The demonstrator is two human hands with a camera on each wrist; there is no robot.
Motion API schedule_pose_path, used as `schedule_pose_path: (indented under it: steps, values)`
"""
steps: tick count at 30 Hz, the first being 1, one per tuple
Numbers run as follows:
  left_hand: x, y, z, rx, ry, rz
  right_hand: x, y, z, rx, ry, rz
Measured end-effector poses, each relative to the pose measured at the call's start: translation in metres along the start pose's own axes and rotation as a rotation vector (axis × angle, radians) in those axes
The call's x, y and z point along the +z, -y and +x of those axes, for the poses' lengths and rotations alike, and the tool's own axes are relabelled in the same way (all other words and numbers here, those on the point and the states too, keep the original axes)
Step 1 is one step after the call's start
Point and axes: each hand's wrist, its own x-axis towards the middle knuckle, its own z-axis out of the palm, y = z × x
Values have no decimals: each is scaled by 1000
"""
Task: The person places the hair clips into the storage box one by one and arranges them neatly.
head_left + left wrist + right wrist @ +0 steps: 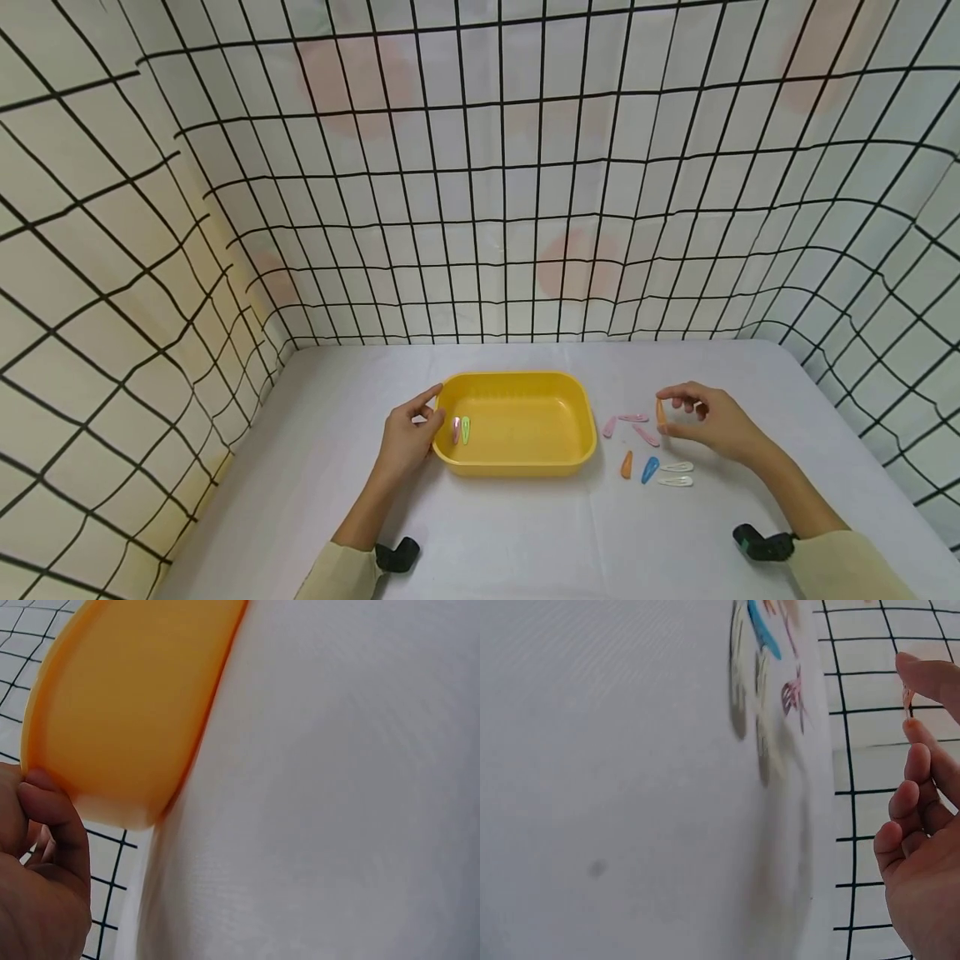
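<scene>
A yellow tray [517,462] stands on the white table, and my left hand [407,433] grips its left rim between thumb and fingers. Inside it, near that side, lie a pink hair clip [456,430] and a green hair clip [466,430]. To the right of the tray, my right hand [708,422] pinches an orange hair clip [660,412] between thumb and index finger, above the table. The right wrist view shows this pinch, with the other fingers curled loosely. The left wrist view shows the tray's outer wall [127,712] beside my fingers.
Between tray and right hand lie several pink hair clips [645,435], another orange clip [626,465], a blue clip [650,470] and white clips [677,481]. A black grid on white cloth [480,192] surrounds the table [517,533] at the back and sides.
</scene>
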Motion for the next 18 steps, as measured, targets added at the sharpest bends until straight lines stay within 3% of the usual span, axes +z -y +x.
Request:
schedule_pose_path:
  steps: [9,18]
  values:
    - [-1,-1,0,5,25,-7,-1,31,8,-26,-13,-1]
    - [-3,-2,0,26,35,7,10,58,29,-78,-16,30]
